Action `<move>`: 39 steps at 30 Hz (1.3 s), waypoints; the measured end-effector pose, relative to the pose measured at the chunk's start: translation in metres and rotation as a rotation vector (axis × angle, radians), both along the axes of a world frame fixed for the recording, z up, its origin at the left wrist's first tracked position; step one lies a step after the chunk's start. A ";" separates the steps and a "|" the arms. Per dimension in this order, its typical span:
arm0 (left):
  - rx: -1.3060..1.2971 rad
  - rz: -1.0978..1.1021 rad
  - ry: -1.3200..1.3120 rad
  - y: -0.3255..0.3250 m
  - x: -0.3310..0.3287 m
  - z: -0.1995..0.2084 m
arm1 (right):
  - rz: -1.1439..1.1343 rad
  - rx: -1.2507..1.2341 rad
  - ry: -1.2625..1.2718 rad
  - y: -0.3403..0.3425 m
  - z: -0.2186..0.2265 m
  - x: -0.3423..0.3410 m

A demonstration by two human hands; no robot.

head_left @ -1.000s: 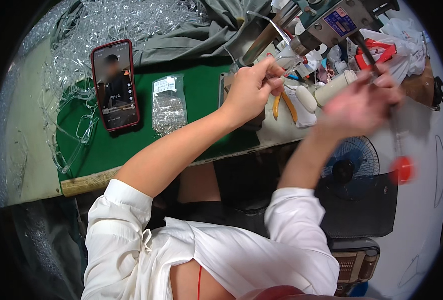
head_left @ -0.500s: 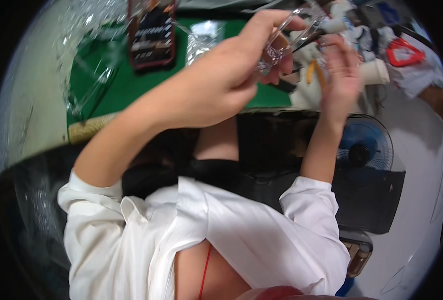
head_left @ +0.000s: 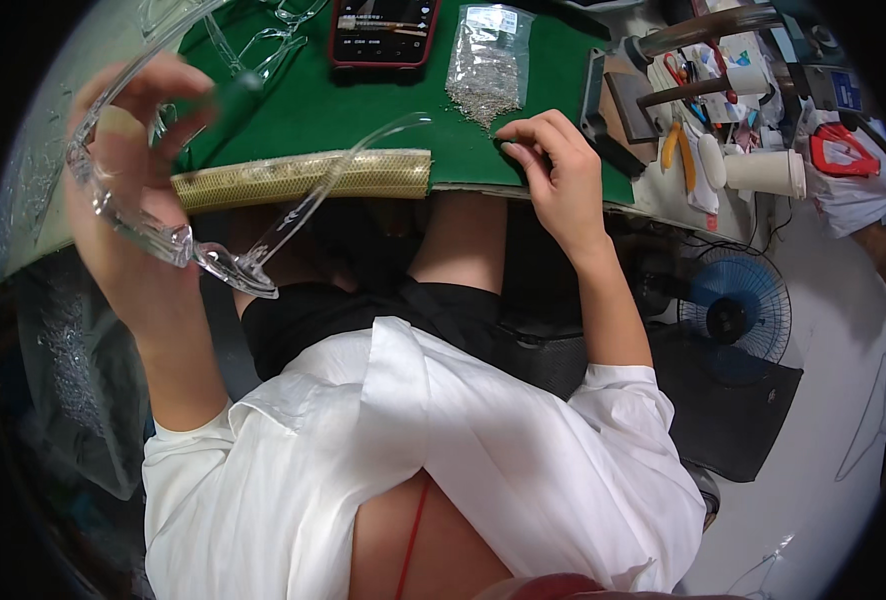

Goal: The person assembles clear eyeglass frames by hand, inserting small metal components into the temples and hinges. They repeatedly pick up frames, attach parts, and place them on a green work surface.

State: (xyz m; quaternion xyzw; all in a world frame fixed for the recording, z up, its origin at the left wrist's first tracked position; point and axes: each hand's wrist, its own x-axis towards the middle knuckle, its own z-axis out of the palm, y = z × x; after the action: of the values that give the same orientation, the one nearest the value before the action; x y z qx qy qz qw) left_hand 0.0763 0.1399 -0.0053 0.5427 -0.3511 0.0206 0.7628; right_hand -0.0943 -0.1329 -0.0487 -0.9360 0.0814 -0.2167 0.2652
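Note:
My left hand (head_left: 128, 235), raised at the left, is closed round a clear plastic eyeglass frame (head_left: 235, 268). One of its temple arms extends toward the mat's front edge. Over the green mat (head_left: 363, 110), my right hand (head_left: 568, 185) has thumb and forefinger drawn together in a pinch. Whatever lies between those tips is too small to make out. Just beyond them, tiny metal pieces (head_left: 485, 103), possibly screws, spill in a small heap at the mouth of a clear plastic bag (head_left: 493, 48).
More clear frames (head_left: 263, 50) lie at the far left. A phone (head_left: 381, 35) rests at the back. A yellow mesh-patterned strip (head_left: 303, 178) lines the front edge. To the right are yellow-handled pliers (head_left: 675, 148), a white cup (head_left: 763, 172) and a fan (head_left: 733, 310).
My left hand has swung from the upper middle to the left with the eyeglass frame. My right hand has come from the tools at the right to the small metal pieces.

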 end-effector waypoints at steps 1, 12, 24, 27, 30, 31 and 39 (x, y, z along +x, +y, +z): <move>-0.070 -0.251 0.114 0.001 -0.002 -0.004 | -0.004 -0.005 -0.004 0.000 -0.001 0.001; 0.110 -0.383 0.103 -0.027 -0.040 0.016 | -0.133 -0.032 0.079 0.011 -0.002 0.014; 0.185 -0.260 0.134 -0.038 -0.053 0.004 | -0.124 0.015 0.060 -0.005 0.001 0.006; 0.184 -0.284 0.126 -0.042 -0.052 0.002 | -0.125 0.032 0.071 -0.006 0.000 0.004; 0.230 -0.309 0.124 -0.036 -0.047 -0.004 | -0.138 0.004 0.069 -0.002 0.000 0.004; 0.235 -0.312 0.124 -0.035 -0.047 -0.003 | -0.141 -0.008 0.069 0.001 0.000 0.005; 0.253 -0.352 0.124 -0.037 -0.044 -0.006 | -0.084 -0.045 0.082 0.002 0.000 0.001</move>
State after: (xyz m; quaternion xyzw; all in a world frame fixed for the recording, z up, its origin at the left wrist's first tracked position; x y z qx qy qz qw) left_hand 0.0324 0.1030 -0.0117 0.5646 -0.3927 -0.1904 0.7006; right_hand -0.0928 -0.1314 -0.0491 -0.9455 0.1266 -0.1909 0.2312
